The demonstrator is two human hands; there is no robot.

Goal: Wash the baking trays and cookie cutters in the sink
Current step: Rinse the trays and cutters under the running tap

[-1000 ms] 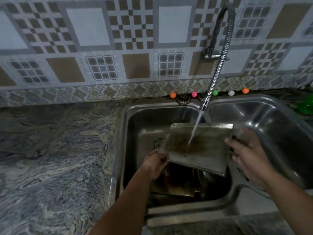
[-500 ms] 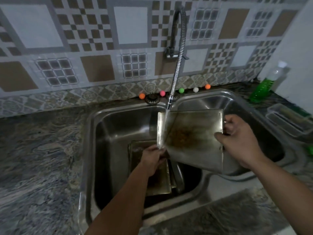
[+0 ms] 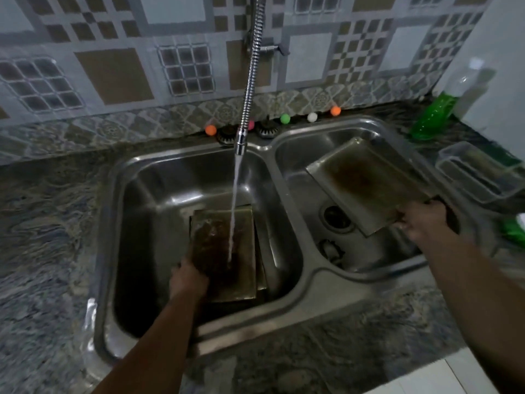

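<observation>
A green bottle (image 3: 431, 115) and a clear plastic box (image 3: 480, 174) stand to the right of the steel sink (image 3: 309, 282), with small coloured balls (image 3: 285, 118) along its far rim. The hose tap (image 3: 251, 72) pours onto stained trays (image 3: 224, 251) stacked in the left basin. The counter (image 3: 48, 228) is mottled stone under patterned tiles. The right hand (image 3: 423, 221) grips a tray (image 3: 366, 183), now carried across into the right basin; the left hand (image 3: 187, 281) has dropped to grasp the stack's near edge.

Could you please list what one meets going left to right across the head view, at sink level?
Left hand → stacked trays under the water stream → right basin's drain → tray held by the right hand → clear container.
</observation>
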